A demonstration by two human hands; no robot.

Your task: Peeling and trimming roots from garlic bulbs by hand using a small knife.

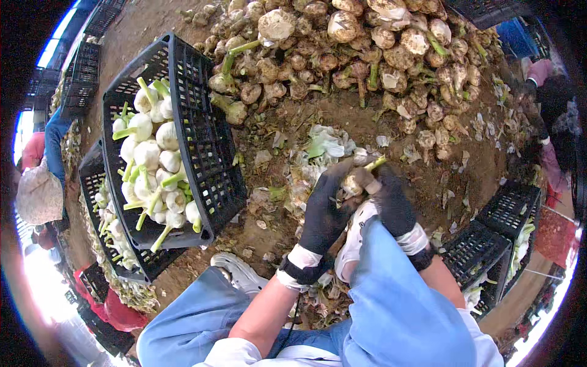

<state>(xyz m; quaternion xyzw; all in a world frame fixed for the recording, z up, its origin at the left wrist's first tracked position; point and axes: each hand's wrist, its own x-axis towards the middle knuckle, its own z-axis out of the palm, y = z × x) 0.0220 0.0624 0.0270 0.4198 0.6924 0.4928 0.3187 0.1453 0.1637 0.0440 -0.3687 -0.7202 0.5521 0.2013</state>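
Observation:
Between my gloved hands is a garlic bulb point(351, 185) with a short green stem pointing up and to the right. My left hand point(328, 199), in a black glove, is closed around the bulb's left side. The bare-looking fingertips of my right hand point(394, 199), also gloved in black, press on its right side. Both hands partly cover the bulb. Loose pale peelings point(330, 144) lie on the ground just beyond them. To the left, a black plastic crate point(205, 140) holds several clean white garlic bulbs point(148, 154) with cut green stems.
A large heap of soil-covered garlic point(367, 49) spreads across the far side. Another crate point(92, 177) with garlic stands behind the left one. Black crates point(480, 251) are stacked at the right. Other people sit at both sides, one with a pale hat point(40, 192) at the left.

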